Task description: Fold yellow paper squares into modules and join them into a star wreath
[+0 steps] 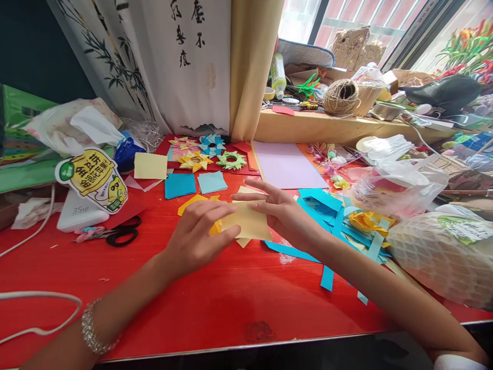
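Note:
A pale yellow paper square [250, 221] is held up between my two hands over the red table. My left hand [198, 234] pinches its left side, thumb on the near face. At its right edge, my right hand [287, 213] grips with the thumb over the paper, the other fingers stretched out above it. Beneath and behind are orange-yellow paper pieces [188, 203] and more pale yellow paper, partly hidden by my hands. Behind lie a blue paper stack [180, 185], a light blue paper stack [212, 182] and a pale yellow stack [150, 166].
Folded paper stars [195, 161] and a lilac sheet [287, 164] lie at the back. Black-handled scissors [122, 235] rest at left beside a white box [80, 210]. Blue paper strips [327, 277] and a netted bag [435, 257] crowd the right. A white cable [42, 295] crosses front left.

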### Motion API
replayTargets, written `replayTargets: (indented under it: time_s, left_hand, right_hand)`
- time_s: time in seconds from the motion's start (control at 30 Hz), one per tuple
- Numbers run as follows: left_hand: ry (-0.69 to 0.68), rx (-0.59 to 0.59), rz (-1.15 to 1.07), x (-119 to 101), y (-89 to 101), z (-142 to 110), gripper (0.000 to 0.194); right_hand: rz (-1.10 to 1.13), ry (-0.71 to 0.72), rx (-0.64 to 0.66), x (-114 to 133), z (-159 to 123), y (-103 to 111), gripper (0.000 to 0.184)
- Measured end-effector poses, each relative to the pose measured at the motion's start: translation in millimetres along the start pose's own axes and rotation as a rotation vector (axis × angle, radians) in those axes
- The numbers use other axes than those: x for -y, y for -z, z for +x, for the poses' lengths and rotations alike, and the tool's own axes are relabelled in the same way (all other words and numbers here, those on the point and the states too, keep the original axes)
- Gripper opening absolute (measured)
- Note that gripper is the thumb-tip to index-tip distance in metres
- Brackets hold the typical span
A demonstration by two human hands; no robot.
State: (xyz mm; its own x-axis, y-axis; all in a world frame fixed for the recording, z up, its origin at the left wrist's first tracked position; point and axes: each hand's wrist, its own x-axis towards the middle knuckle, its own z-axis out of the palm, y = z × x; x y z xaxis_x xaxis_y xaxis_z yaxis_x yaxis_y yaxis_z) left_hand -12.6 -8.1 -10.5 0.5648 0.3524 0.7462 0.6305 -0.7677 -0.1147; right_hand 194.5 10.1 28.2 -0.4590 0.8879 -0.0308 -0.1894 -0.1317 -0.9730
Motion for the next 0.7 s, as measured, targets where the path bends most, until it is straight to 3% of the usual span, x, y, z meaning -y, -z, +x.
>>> replayTargets:
  time_s: [0.13, 0.23, 0.33, 0.47, 0.6, 0.7]
  left_hand:
    - [0.417, 0.032, -0.308, -10, -1.1, 12, 0.004]
    - [0.690, 0.073, -0.524, -12, 0.5, 17, 0.014]
    - [0.861, 0.058, -0.653, -12, 1.3, 15, 0.018]
    - [0.960, -0.024, -0.752, -13, -0.8, 12, 0.021]
    - [0.960, -0.052, -0.781, -14, -3.5, 12, 0.040]
    - [0.991, -0.007, -0.830, -13, -3.4, 14, 0.040]
  right_hand:
    - [0.048, 0.017, 0.026, 2, -1, -5, 0.039]
    - [0.045, 0.061, 0.034, 2, 0, -9, 0.036]
    - [0.033, 0.066, 0.003, -2, 3, -11, 0.040]
    - [0.013, 0.008, -0.014, -9, 5, -8, 0.056]
    - [-0.051, -0.003, 0.032, -12, 4, -6, 0.026]
    - [-0.085, 0.037, -0.034, -11, 3, -7, 0.020]
